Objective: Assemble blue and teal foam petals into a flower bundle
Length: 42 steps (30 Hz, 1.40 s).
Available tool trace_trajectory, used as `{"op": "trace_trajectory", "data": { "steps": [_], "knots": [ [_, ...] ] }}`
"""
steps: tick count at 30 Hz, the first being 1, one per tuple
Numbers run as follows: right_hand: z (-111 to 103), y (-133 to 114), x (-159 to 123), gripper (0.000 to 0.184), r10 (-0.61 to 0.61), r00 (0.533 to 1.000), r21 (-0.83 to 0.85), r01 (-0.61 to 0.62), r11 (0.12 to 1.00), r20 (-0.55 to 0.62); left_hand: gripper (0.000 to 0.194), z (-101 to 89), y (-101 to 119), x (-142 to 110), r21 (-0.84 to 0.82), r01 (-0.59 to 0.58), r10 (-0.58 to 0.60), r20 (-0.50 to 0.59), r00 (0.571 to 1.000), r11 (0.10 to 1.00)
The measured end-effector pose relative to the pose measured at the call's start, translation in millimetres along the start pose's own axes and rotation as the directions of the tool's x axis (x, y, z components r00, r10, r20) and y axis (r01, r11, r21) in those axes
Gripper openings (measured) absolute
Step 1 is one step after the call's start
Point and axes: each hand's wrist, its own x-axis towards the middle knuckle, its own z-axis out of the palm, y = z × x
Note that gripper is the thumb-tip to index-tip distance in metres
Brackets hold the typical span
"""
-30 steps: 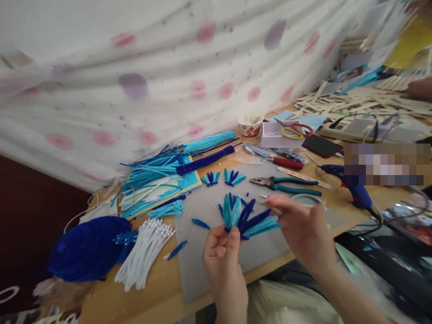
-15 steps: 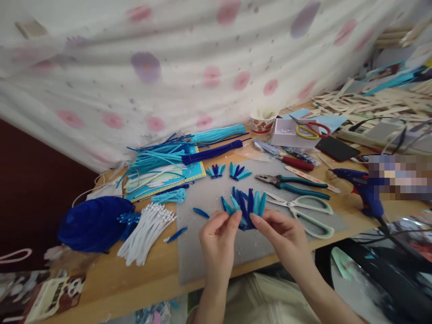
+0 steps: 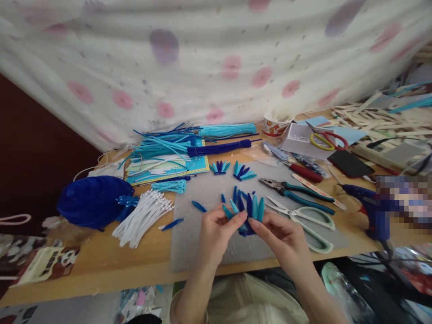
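Between both hands is a fan-shaped pipe-cleaner piece (image 3: 249, 208) with dark blue and light blue pointed petals. My left hand (image 3: 218, 229) pinches its left side, thumb near the base. My right hand (image 3: 281, 231) grips the right side, thumb pressed beside a dark blue petal. The piece is held just above a grey mat (image 3: 189, 243). Two smaller blue fans, a left one (image 3: 220, 168) and a right one (image 3: 243, 171), lie behind it on the mat. One loose dark blue petal (image 3: 199, 206) rests left of my left hand, another petal (image 3: 173, 224) nearer the mat's edge.
Pliers (image 3: 297, 193) and pale green-handled scissors (image 3: 303, 218) lie right of my hands, with a blue glue gun (image 3: 367, 207) beyond. White pipe-cleaner stems (image 3: 143, 218) and a dark blue bundle (image 3: 94, 200) are at left. Blue pipe-cleaner bundles (image 3: 219, 147) lie behind.
The camera view has shifted, moving the surroundings in the picture. My left thumb has moved rightward across the fan, closer to my right thumb. Both hands still hold the piece.
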Motion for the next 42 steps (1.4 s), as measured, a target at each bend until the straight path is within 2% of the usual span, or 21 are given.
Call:
{"op": "trace_trajectory", "data": {
  "steps": [5,8,12,15,17,21,23,28,32,35,39,42],
  "knots": [
    [-3.7,-0.9,3.6,0.024,-0.037,0.998,-0.027,0.038,0.999,0.043,0.026,10.7,-2.7,-3.9,-0.024,-0.06,0.058,-0.065,0.996,0.998],
    [-7.4,-1.2,6.4,0.026,-0.007,0.998,0.016,0.006,1.0,0.066,0.021,13.1,-5.3,-3.7,-0.091,0.021,-0.024,-0.024,0.999,0.996],
    [-15.1,-3.8,8.6,0.029,0.028,0.998,-0.027,-0.027,0.999,0.063,0.029,8.7,-4.2,2.1,-0.136,0.143,-0.135,0.066,0.989,0.98],
    [-19.9,-6.1,8.3,0.026,0.018,0.991,-0.133,0.0,0.991,0.134,0.028,8.1,0.6,4.4,-0.049,0.121,-0.12,0.015,0.993,0.991],
    [-21.0,-5.2,7.7,0.026,0.005,0.99,-0.151,0.017,0.988,0.141,0.025,10.4,3.0,4.2,0.026,0.082,-0.081,-0.025,0.996,0.996],
    [-17.0,2.2,5.7,0.036,0.035,0.998,0.012,-0.036,0.999,0.051,0.025,16.8,1.5,2.9,0.066,0.042,-0.034,-0.112,0.993,0.997],
    [-12.1,4.8,4.0,0.031,0.068,0.997,0.128,-0.071,0.989,0.027,0.023,18.9,-0.8,1.3,0.072,0.016,-0.006,-0.138,0.99,0.997],
    [-1.4,2.6,-1.6,0.025,0.177,0.978,0.249,-0.199,0.948,0.107,0.015,22.8,-2.1,-8.4,0.15,-0.094,0.113,-0.122,0.986,0.984],
    [-3.9,2.9,-4.0,0.025,0.229,0.971,0.314,-0.237,0.919,0.063,0.014,22.6,3.2,-10.8,0.074,-0.093,0.099,-0.084,0.991,0.993],
    [-8.6,3.3,-5.3,0.024,0.224,0.974,0.341,-0.221,0.914,0.03,0.027,11.7,9.3,-7.9,-0.036,-0.103,0.101,-0.06,0.993,0.994],
    [-8.4,-0.9,-6.3,0.022,0.219,0.975,0.413,-0.189,0.891,-0.026,0.056,-7.1,8.6,-11.2,-0.06,-0.119,0.125,0.114,0.986,0.991],
    [0.4,-4.2,-7.3,0.024,0.256,0.966,0.499,-0.205,0.842,-0.034,0.062,-3.3,-0.2,-19.0,-0.086,-0.137,0.147,0.12,0.982,0.987]
  ]
}}
